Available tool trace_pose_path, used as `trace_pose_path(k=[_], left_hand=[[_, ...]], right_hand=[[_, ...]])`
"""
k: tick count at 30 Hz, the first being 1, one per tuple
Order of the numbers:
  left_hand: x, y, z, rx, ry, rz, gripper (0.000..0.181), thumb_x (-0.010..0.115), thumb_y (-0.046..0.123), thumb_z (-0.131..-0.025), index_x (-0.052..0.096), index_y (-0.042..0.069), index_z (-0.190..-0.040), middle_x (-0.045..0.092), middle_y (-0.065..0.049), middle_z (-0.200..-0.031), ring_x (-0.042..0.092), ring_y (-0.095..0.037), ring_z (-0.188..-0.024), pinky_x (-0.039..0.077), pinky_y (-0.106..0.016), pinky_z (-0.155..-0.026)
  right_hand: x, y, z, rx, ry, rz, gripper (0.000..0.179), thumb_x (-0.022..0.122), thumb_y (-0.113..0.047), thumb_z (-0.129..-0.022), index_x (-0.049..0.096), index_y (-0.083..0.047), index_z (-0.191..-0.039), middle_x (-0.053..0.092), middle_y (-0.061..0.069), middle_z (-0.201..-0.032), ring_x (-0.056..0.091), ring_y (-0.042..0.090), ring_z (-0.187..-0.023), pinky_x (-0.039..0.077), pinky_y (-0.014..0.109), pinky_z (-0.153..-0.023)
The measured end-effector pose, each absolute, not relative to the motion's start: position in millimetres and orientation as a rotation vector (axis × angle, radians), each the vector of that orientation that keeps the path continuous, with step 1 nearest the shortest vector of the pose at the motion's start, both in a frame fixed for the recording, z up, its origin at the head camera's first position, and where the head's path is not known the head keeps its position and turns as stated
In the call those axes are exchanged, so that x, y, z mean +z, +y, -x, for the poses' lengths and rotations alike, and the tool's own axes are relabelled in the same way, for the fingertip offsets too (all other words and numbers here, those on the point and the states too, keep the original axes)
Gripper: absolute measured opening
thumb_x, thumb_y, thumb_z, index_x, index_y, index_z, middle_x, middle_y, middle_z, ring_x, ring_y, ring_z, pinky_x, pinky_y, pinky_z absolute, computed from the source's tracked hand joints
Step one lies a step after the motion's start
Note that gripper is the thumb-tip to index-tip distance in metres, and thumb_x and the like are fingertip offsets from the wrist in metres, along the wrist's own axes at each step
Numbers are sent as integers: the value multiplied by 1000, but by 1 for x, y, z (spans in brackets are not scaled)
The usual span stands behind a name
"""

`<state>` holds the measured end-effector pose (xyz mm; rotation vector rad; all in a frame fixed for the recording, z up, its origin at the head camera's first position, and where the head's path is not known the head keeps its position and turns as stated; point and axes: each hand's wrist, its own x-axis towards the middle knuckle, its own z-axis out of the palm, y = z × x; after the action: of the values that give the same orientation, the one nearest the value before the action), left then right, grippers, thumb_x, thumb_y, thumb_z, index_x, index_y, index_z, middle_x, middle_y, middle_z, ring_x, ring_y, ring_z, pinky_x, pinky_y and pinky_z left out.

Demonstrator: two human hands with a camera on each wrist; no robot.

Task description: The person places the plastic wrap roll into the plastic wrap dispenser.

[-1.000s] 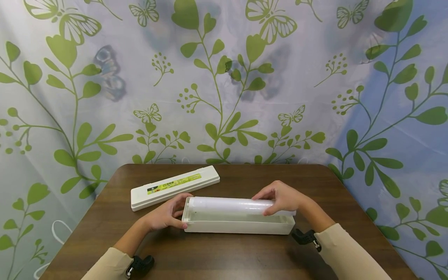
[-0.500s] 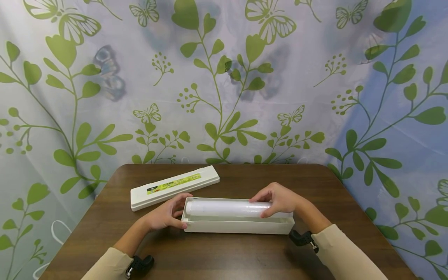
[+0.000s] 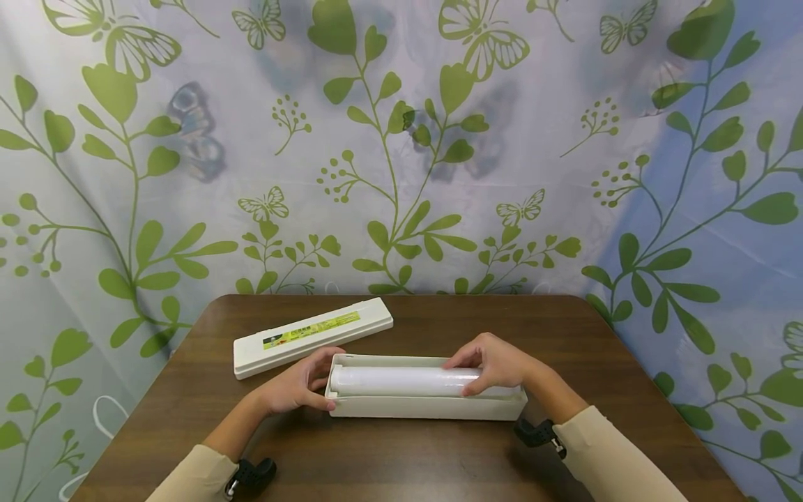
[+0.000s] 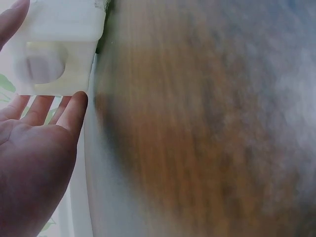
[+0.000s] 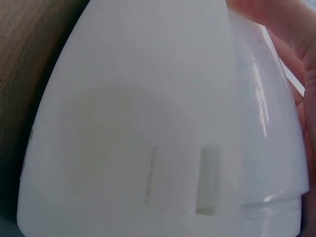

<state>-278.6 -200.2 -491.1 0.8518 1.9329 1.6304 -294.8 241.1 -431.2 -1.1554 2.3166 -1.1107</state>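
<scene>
A long white dispenser box [image 3: 426, 407] lies lengthwise with its top off. My left hand [image 3: 301, 387] grips its left end, thumb at the front corner and fingers behind. In the left wrist view those fingers reach along the box's end wall [image 4: 74, 22]. Inside the box sits a glossy white roll of plastic wrap [image 3: 395, 381], lowered below the back rim. My right hand [image 3: 502, 362] holds the roll near its right end from above, thumb in front and fingers behind. The right wrist view shows the roll's shiny side [image 5: 269, 123] rising past the box wall [image 5: 113, 123].
The white lid [image 3: 251, 352] with a yellow-green label lies at an angle behind the left hand. Everything rests on a brown wooden table [image 3: 401, 460]. A curtain [image 3: 401, 139] with leaf and butterfly prints hangs behind the table's far edge.
The right hand has lowered the roll of plastic wrap into the box, bringing it slightly left and toward the front wall. The left hand has stayed at the box's left end.
</scene>
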Motion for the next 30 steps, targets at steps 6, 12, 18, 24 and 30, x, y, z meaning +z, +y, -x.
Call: trace_pose_path(k=[6,12,18,24,30], left_hand=[[-493,-201,279,1630,1931,-861,88,81,3,-85,27,5,-153,39,-22,-151,48,-27,-136,53,-34,-102],[-494,-201,280,1623,1947,-875,87,81,3,-84,28,5,-153,40,-23,-150,47,-26,-136,51,-31,-103],[-493,-201,280,1618,1957,-885,87,81,3,-84,28,5,-153,39,-24,-150,47,-28,-136,50,-29,-104],[-492,-201,280,1613,1958,-879,87,81,3,-85,27,5,-153,39,-23,-150,47,-28,-136,52,-31,-103],[-491,-200,280,1613,1956,-872,88,81,3,-84,27,5,-153,39,-23,-150,46,-29,-136,52,-32,-102]], right_hand=[[-435,241,295,-1116,2317,1174,44,89,-20,-80,76,-9,-120,78,7,-112,75,16,-97,60,28,-85],[-437,241,293,-1116,2327,1189,43,89,-21,-80,76,-9,-119,78,4,-110,74,14,-93,61,29,-83],[-436,242,292,-1117,2356,1146,41,90,-23,-79,78,-12,-116,79,0,-108,74,11,-92,60,27,-83],[-436,242,292,-1112,2385,1166,41,91,-25,-78,79,-11,-114,78,3,-107,74,10,-91,61,27,-82],[-436,242,292,-1122,2405,1077,40,91,-23,-77,79,-9,-113,79,5,-106,75,16,-91,61,29,-82]])
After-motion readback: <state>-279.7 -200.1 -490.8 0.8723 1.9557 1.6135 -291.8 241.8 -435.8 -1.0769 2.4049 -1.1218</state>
